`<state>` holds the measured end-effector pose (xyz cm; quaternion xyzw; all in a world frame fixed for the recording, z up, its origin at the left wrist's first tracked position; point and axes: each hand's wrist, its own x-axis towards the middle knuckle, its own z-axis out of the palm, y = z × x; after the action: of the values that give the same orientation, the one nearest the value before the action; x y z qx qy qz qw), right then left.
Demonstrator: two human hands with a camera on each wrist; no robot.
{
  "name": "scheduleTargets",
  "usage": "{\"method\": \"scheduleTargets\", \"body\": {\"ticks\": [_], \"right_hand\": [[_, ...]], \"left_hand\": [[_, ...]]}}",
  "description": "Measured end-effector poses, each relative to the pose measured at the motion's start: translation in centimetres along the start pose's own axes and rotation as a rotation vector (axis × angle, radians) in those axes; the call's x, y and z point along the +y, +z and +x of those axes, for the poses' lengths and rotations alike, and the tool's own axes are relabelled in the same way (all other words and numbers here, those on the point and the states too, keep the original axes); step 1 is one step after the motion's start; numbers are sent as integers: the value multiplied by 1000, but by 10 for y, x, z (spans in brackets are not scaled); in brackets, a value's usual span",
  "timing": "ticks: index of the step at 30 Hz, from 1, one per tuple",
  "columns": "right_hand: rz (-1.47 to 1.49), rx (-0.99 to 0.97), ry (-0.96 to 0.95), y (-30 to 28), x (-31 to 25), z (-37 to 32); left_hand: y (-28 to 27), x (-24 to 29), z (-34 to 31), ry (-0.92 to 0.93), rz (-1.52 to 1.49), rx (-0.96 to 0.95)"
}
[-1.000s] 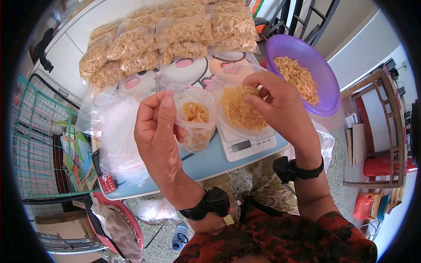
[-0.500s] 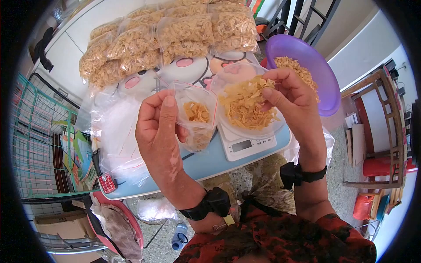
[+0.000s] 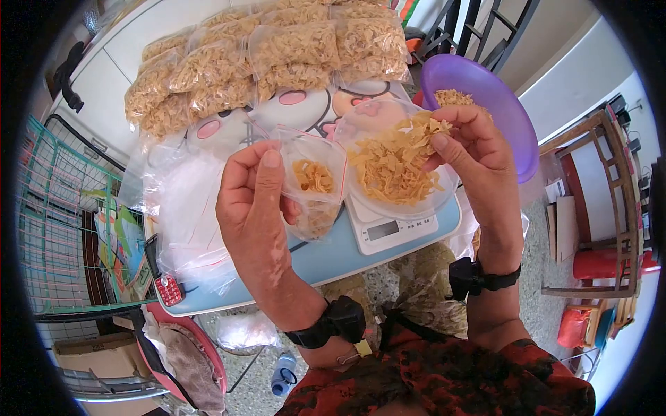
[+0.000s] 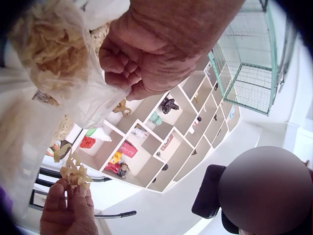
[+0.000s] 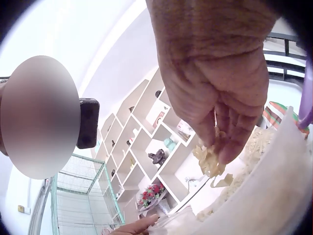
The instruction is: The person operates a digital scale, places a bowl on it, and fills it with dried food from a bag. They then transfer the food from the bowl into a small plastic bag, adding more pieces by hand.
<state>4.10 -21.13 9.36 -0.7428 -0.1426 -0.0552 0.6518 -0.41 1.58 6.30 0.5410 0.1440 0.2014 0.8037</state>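
Note:
In the head view my left hand [image 3: 260, 197] pinches the rim of a clear zip bag [image 3: 319, 149], whose mouth gapes and shows yellowish dried flakes [image 3: 313, 177] inside. My right hand [image 3: 479, 156] pinches a clump of flakes [image 3: 416, 135] above the right side of a translucent bowl [image 3: 444, 197]. More flakes lie in that bowl, which rests on a white scale [image 3: 388, 232]. The right wrist view shows the clump [image 5: 209, 160] between thumb and fingers of the right hand [image 5: 215, 93]. Part of the left hand [image 4: 151, 54] grips the bag [image 4: 98, 100] in the left wrist view.
Filled bags [image 3: 291, 48] are stacked at the table's back. Empty clear bags [image 3: 191, 208] lie at the left, beside a red phone [image 3: 168, 290]. A purple basin [image 3: 517, 132] with flakes stands at the right, partly behind the right hand. A green wire cage [image 3: 69, 222] stands far left.
My right hand has lifted a clump from the bowl and moved right, toward the purple basin's near side. The left hand keeps its grip on the bag, shifting only slightly.

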Motion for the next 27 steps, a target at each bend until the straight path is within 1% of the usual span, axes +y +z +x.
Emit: {"method": "scheduleTargets", "body": {"ticks": [4,7,10,16,19,22,27], "right_hand": [[26,-24,-37,8,-11,0],[45,-114,-81,18,-24,2],[3,-207,-137,30,-34,4],[-467,-242,-318,59,-30,11],[-516,-224,-392,73,-20,9],[-531,-299,-364,81,-18,6],[-673,-406,-364,86,-14,7]], "left_hand": [[0,-1,0,-5,10,-9],[1,-1,0,-2,0,-20],[0,-3,1,6,-7,-38],[4,0,-1,-18,-5,-25],[4,1,-1,-16,0,-23],[4,0,-1,-13,4,-29],[3,-2,0,17,10,-10]]}}
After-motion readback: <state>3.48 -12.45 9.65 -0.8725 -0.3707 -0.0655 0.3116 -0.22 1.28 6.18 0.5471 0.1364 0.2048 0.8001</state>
